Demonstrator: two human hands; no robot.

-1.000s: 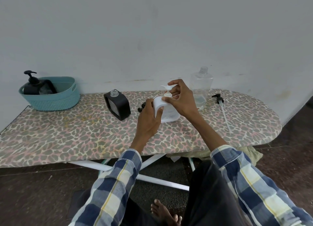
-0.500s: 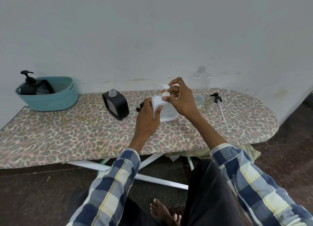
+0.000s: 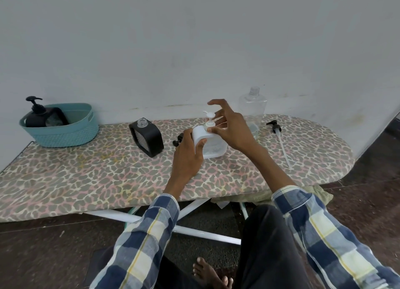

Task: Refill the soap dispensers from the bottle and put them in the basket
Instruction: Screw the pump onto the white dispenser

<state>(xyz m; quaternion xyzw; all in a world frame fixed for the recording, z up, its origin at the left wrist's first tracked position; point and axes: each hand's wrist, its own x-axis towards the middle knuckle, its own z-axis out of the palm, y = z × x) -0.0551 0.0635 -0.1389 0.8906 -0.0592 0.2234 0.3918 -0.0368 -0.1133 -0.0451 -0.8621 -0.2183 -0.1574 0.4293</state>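
Observation:
A white soap dispenser (image 3: 213, 147) stands on the ironing board with its white pump (image 3: 209, 118) on top. My left hand (image 3: 188, 154) grips its left side. My right hand (image 3: 232, 129) is at the pump collar, thumb and a fingertip on it, the other fingers spread. A black dispenser (image 3: 148, 139) with an open neck stands to the left. Behind my right hand stands the clear refill bottle (image 3: 253, 107), uncapped. The teal basket (image 3: 65, 128) at far left holds a black pump dispenser (image 3: 37, 114).
A loose black pump with a long tube (image 3: 280, 141) lies at the right of the leopard-print board (image 3: 86, 180). Another small black pump (image 3: 178, 140) lies behind my left hand. The wall is directly behind. My foot (image 3: 208, 273) and the board's white legs are below.
My right hand's fingers have opened away from the pump head and now touch only the collar. The left hand keeps its grip on the white dispenser.

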